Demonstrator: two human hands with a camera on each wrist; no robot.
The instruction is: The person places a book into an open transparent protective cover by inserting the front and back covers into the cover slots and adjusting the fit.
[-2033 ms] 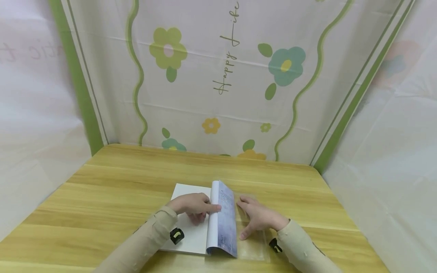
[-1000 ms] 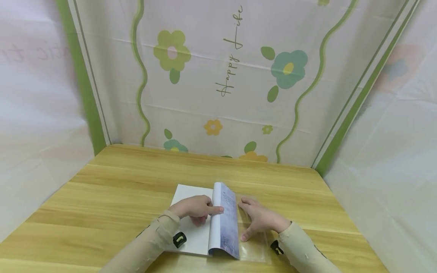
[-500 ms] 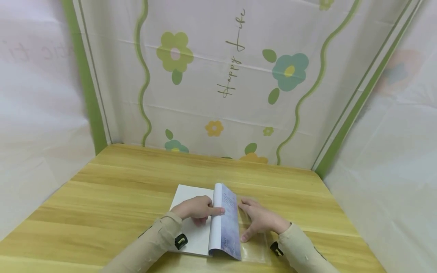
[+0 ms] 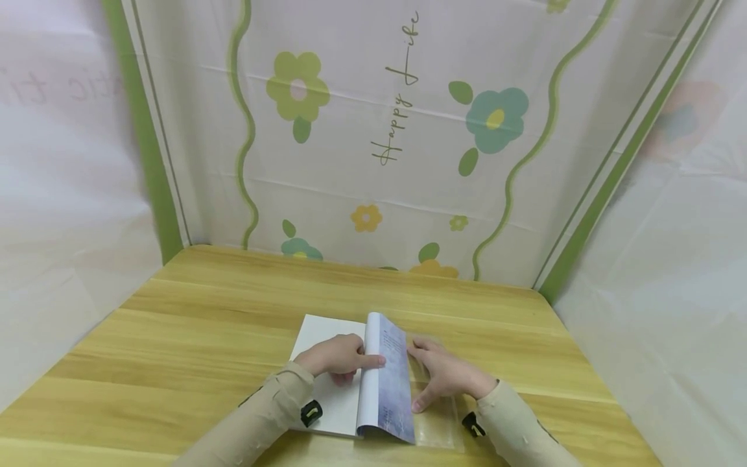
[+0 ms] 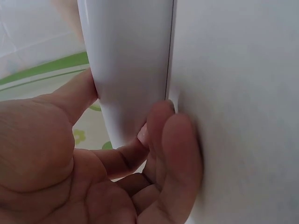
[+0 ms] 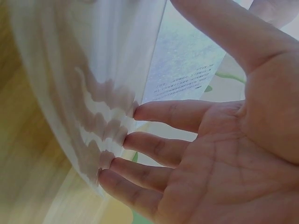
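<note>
A paperback book (image 4: 335, 412) lies with a white page facing up, its bluish-purple cover (image 4: 395, 389) bent over to the right. My left hand (image 4: 335, 355) grips the bent part, thumb laid across the outside of the curve. Its other fingers (image 5: 180, 144) are curled at the fold, against the white page in the left wrist view. Beside the cover's right edge is a clear plastic sleeve (image 4: 434, 425). My right hand (image 4: 446, 371) rests on this sleeve with fingers spread, and its fingertips (image 6: 140, 112) touch the film near the printed cover. The cover's inner side is mostly hidden.
The wooden table (image 4: 233, 305) extends on all sides of the book. White curtains with printed flowers (image 4: 350, 130) stand behind and at both sides. Each sleeve carries a small black clip (image 4: 311, 413) near the wrist.
The cover's right edge has crept slightly right, closer to my right thumb, with my left hand moving along a little. My right hand keeps its place; the head view has shifted slightly.
</note>
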